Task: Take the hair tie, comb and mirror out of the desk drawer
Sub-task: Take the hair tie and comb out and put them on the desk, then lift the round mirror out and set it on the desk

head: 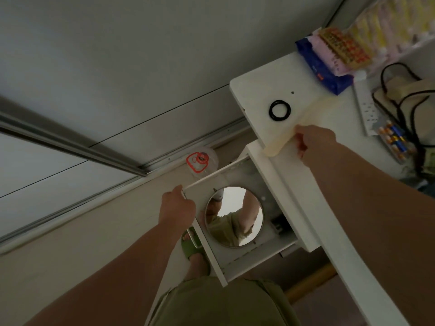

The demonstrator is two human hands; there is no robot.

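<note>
White desk [256,90]: right fingers [300,142] pinch comb [294,123].

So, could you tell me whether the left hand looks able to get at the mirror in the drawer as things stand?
Probably yes. The left hand grips the open drawer's front edge, right beside the mirror, which lies uncovered. It would have to let go of the drawer first.

Dim, flat indoor light; soft blur; wide-angle stretching at edges
</note>
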